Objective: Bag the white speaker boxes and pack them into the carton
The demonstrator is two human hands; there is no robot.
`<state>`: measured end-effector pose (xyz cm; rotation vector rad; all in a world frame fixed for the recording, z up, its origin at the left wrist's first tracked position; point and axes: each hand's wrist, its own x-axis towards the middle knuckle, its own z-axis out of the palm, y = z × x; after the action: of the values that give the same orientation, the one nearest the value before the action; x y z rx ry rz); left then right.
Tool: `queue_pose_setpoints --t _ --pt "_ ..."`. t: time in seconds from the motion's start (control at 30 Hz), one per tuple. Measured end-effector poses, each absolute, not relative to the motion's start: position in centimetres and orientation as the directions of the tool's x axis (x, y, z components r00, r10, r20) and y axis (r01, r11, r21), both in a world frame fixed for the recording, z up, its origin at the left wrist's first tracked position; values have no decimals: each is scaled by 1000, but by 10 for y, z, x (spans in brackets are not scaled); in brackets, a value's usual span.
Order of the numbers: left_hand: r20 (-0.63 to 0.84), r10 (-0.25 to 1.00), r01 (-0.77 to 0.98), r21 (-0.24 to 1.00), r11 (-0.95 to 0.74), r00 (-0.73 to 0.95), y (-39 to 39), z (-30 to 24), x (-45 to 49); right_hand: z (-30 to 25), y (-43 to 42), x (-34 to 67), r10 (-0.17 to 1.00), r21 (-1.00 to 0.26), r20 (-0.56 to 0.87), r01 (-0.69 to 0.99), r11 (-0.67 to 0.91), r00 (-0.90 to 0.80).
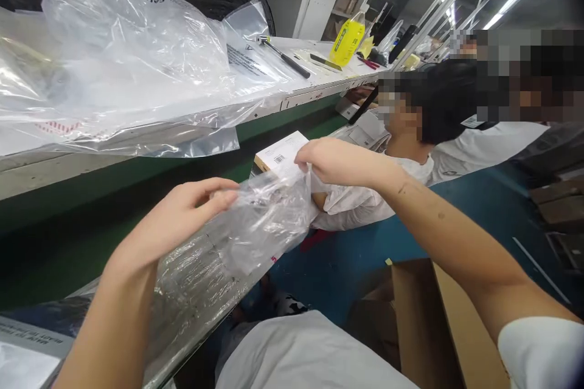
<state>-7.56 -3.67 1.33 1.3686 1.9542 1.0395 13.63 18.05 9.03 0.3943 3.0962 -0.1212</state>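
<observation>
A long clear plastic bag (pixel 237 237) lies along the near edge of the green conveyor belt (pixel 91 219), wrapped round a dark item that I cannot make out. My left hand (pixel 182 216) pinches the bag's film near its middle, fingers pressed together. Further right, my right hand (pixel 331 161) grips the bag's far end, closed on the film. Just behind that hand a small white box with a barcode label (pixel 280 155) rests on the belt.
A pile of clear plastic bags (pixel 118 55) covers the white shelf (pixel 319 82) above the belt. A hammer (pixel 285 58), a yellow bottle (pixel 347 41) and small tools lie further along it. Two seated people in white shirts are on the right. An open cardboard box (pixel 424 316) stands at my right knee.
</observation>
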Motion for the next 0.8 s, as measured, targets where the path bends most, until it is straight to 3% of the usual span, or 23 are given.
queue_pose_setpoints --t 0.17,0.23,0.3,0.4,0.53,0.63,0.73,0.8 --pt "267 857 774 596 213 -441 -32 -2 -69 108 160 137 8 -240 65 -8 971 -998" --pt "365 851 811 574 114 -378 -26 0 -70 110 165 146 -12 -302 85 -37 953 -996" --pt "439 852 799 600 -42 -285 -21 7 -73 109 178 156 43 -362 17 34 932 -999" --pt "358 917 656 737 -161 -178 -14 20 -81 105 204 170 109 -483 -143 165 860 -984" --pt "196 977 505 854 -126 -89 3 27 -83 96 228 187 182 -560 -109 211 801 -977" --pt "283 958 335 908 -252 -48 18 25 -68 81 232 197 160 -561 -141 212 800 -977" --pt "329 929 -18 941 -337 -170 33 11 -41 58 235 203 109 -660 -202 217 719 -973" --pt "222 919 -251 917 -310 -326 44 -6 -23 40 242 207 116 -790 -183 217 573 -976"
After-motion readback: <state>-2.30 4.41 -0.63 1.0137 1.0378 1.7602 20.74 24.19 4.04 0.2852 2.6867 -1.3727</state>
